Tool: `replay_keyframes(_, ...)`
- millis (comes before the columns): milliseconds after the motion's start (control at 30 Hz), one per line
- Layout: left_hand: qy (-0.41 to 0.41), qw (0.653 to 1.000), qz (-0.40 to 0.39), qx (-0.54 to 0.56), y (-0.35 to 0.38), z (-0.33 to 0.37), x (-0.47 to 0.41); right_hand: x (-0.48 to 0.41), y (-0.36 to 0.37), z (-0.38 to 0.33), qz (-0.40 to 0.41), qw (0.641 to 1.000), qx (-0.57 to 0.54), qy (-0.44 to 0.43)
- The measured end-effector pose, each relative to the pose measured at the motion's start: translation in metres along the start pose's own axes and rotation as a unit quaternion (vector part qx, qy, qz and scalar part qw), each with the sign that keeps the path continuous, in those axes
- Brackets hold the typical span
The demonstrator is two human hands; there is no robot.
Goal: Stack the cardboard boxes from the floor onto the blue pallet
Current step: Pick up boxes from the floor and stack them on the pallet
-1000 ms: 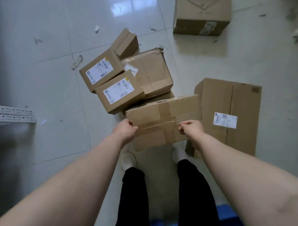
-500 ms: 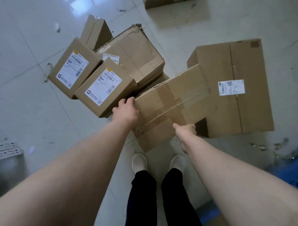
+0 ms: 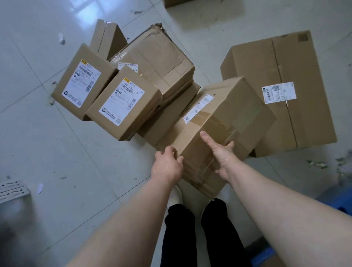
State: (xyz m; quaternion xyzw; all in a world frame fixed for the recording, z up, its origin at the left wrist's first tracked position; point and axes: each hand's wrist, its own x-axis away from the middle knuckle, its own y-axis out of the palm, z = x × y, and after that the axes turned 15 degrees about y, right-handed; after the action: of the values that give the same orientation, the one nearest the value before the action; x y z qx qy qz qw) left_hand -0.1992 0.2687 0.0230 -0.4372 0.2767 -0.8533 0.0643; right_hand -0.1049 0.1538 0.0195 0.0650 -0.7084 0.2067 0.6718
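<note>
One taped box (image 3: 228,118), gripped by left hand (image 3: 167,165) and right hand (image 3: 222,152), over glossy pale tiles (image 3: 47,152) strewn with scraps (image 3: 320,164); pallet (image 3: 335,202) bottom-right.

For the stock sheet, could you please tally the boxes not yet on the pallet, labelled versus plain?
Labelled boxes: 5, one of them held in both hands
Plain boxes: 3, one cut off at the top edge
Total: 8

Brown boxes (image 3: 219,122), blue pallet (image 3: 335,200)
</note>
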Motion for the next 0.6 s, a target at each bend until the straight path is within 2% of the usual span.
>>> replay_keyframes(200,-0.029,0.996,-0.05,0.065,0.001,0.004,-0.01,-0.008,0.01,-0.007,0.012,0.999,0.025,-0.016)
replay_keyframes(367,-0.069,0.978,-0.142,0.137,0.006,0.008,-0.008,-0.013,0.0,0.001,0.02,0.997,-0.063,0.045)
replay_keyframes(433,-0.097,0.966,-0.175,0.166,0.011,0.008,-0.003,-0.015,-0.006,0.01,0.01,0.997,-0.059,0.048)
replay_keyframes(533,-0.153,0.938,-0.199,0.239,0.02,0.007,0.005,-0.019,-0.005,0.026,-0.008,0.995,-0.015,0.1)
replay_keyframes(600,-0.165,0.933,-0.219,0.235,0.026,0.007,0.004,-0.015,-0.001,0.035,-0.029,0.99,0.014,0.136)
